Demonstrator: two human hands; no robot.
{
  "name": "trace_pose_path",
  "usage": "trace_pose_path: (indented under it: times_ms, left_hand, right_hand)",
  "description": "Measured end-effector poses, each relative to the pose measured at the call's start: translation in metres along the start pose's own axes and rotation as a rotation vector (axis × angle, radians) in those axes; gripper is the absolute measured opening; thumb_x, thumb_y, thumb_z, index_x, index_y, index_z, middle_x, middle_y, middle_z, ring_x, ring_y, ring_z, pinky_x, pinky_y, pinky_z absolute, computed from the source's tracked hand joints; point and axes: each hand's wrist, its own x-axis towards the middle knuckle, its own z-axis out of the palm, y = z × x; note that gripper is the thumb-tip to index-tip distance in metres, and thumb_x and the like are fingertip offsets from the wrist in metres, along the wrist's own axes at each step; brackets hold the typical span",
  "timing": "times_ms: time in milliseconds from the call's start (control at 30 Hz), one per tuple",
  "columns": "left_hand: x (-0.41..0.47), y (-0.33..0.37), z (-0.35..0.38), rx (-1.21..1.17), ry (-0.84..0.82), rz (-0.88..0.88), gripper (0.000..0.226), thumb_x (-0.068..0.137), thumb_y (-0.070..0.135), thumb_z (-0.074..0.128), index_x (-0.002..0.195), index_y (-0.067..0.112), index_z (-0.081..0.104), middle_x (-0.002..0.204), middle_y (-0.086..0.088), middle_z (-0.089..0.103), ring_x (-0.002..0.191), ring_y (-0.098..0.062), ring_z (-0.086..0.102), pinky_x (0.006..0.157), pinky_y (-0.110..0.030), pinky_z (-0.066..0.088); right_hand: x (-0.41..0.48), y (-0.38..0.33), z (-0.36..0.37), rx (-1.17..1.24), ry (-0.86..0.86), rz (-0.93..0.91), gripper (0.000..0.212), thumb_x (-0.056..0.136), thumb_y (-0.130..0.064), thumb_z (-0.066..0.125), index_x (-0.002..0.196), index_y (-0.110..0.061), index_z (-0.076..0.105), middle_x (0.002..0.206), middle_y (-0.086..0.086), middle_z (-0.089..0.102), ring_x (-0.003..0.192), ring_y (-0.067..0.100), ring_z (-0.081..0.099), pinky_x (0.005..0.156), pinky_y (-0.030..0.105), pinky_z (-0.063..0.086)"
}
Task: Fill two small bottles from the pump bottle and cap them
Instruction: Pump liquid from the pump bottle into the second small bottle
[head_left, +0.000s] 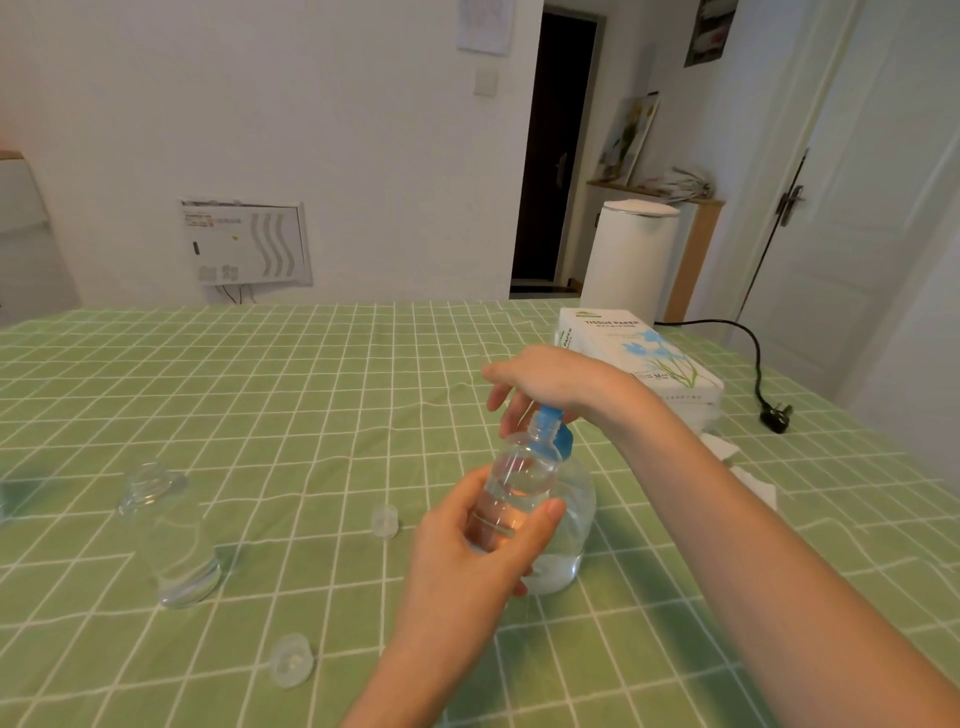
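Observation:
My left hand (483, 556) grips a small clear bottle (514, 483), tilted with its open neck under the blue pump spout. Behind it stands the clear pump bottle (571, 525), low on liquid. My right hand (540, 384) rests palm-down on the blue pump head (556, 426), fingers curled over it. A second small clear bottle (171, 535) stands uncapped at the left. Two clear caps lie on the cloth: one (385, 520) near the middle, another (292, 660) closer to me.
A green checked tablecloth (291, 395) covers the table. A tissue paper pack (644, 358) sits at the back right, with white tissues (748, 478) and a black power plug (776, 415) on its cord nearby. A white bin stands beyond the table.

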Motion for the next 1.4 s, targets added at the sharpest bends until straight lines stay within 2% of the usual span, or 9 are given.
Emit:
trace_pose_path:
  times_ms: [133, 267, 500, 600, 733, 933, 1067, 1200, 1400]
  left_hand:
    - [-0.001, -0.003, -0.001, 0.013, 0.011, -0.016, 0.032, 0.056, 0.048, 0.069, 0.087, 0.039, 0.068, 0.055, 0.006, 0.06, 0.048, -0.005, 0.053, 0.042, -0.014, 0.041]
    - [-0.001, -0.006, -0.002, 0.028, 0.019, -0.023, 0.032, 0.057, 0.048, 0.069, 0.088, 0.04, 0.067, 0.053, 0.008, 0.059, 0.048, -0.005, 0.052, 0.043, -0.013, 0.041]
    - [0.0, -0.005, 0.0, 0.021, 0.002, -0.015, 0.015, 0.073, 0.029, 0.073, 0.086, 0.035, 0.068, 0.055, 0.009, 0.06, 0.05, -0.006, 0.053, 0.044, -0.016, 0.044]
    - [0.001, -0.003, 0.0, 0.01, 0.0, -0.015, 0.013, 0.075, 0.025, 0.073, 0.084, 0.035, 0.069, 0.055, 0.009, 0.061, 0.049, -0.006, 0.054, 0.044, -0.017, 0.046]
    - [0.001, -0.003, -0.001, 0.001, -0.004, -0.015, 0.014, 0.074, 0.028, 0.072, 0.085, 0.035, 0.069, 0.055, 0.009, 0.062, 0.05, -0.006, 0.053, 0.046, -0.017, 0.047]
    - [0.001, -0.006, -0.001, 0.001, 0.005, -0.03, 0.014, 0.073, 0.029, 0.073, 0.085, 0.035, 0.068, 0.053, 0.01, 0.059, 0.05, -0.005, 0.053, 0.044, -0.015, 0.043]
    - [0.001, -0.01, -0.002, 0.005, 0.011, -0.034, 0.016, 0.071, 0.031, 0.074, 0.086, 0.033, 0.068, 0.054, 0.011, 0.06, 0.05, -0.005, 0.054, 0.044, -0.016, 0.044]
    - [0.0, -0.01, -0.003, 0.011, 0.008, -0.032, 0.016, 0.074, 0.029, 0.073, 0.087, 0.036, 0.068, 0.054, 0.011, 0.06, 0.05, -0.004, 0.054, 0.045, -0.015, 0.044]
    - [0.001, -0.007, -0.001, -0.007, 0.008, -0.019, 0.014, 0.075, 0.027, 0.073, 0.086, 0.034, 0.068, 0.054, 0.01, 0.06, 0.05, -0.005, 0.053, 0.044, -0.016, 0.044]
  right_hand:
    - [0.001, 0.003, 0.004, -0.011, -0.015, -0.011, 0.032, 0.098, -0.029, 0.039, 0.09, -0.014, 0.067, 0.112, 0.013, 0.068, 0.088, 0.023, 0.057, 0.06, 0.024, 0.038]
    - [0.002, 0.005, 0.008, -0.007, -0.003, -0.028, 0.031, 0.097, -0.026, 0.04, 0.079, -0.017, 0.063, 0.111, 0.012, 0.068, 0.087, 0.023, 0.056, 0.061, 0.025, 0.038]
    - [-0.003, -0.001, -0.002, -0.032, 0.034, -0.021, 0.032, 0.097, -0.029, 0.042, 0.101, -0.01, 0.067, 0.109, 0.009, 0.069, 0.093, 0.022, 0.058, 0.062, 0.024, 0.04]
    - [-0.004, -0.004, -0.005, -0.064, 0.069, -0.029, 0.036, 0.096, -0.032, 0.045, 0.11, -0.006, 0.066, 0.108, 0.012, 0.07, 0.104, 0.026, 0.062, 0.078, 0.032, 0.046]
    - [-0.004, -0.006, -0.001, -0.041, 0.023, -0.013, 0.026, 0.096, -0.026, 0.044, 0.096, -0.012, 0.066, 0.111, 0.01, 0.069, 0.108, 0.027, 0.062, 0.063, 0.023, 0.04]
    - [-0.001, -0.002, 0.002, -0.015, 0.023, 0.005, 0.019, 0.093, -0.021, 0.048, 0.081, -0.018, 0.062, 0.111, 0.011, 0.069, 0.097, 0.026, 0.061, 0.062, 0.024, 0.039]
    - [0.001, 0.001, 0.007, 0.001, 0.022, 0.018, 0.02, 0.092, -0.021, 0.048, 0.077, -0.02, 0.061, 0.111, 0.01, 0.068, 0.108, 0.029, 0.062, 0.065, 0.026, 0.04]
    - [0.0, 0.001, 0.007, 0.013, 0.045, -0.001, 0.018, 0.092, -0.021, 0.047, 0.091, -0.014, 0.064, 0.109, 0.011, 0.069, 0.109, 0.03, 0.062, 0.077, 0.031, 0.045]
    - [-0.003, -0.003, 0.002, -0.004, 0.075, -0.024, 0.032, 0.093, -0.025, 0.048, 0.111, -0.004, 0.065, 0.111, 0.018, 0.069, 0.11, 0.031, 0.062, 0.096, 0.04, 0.046]
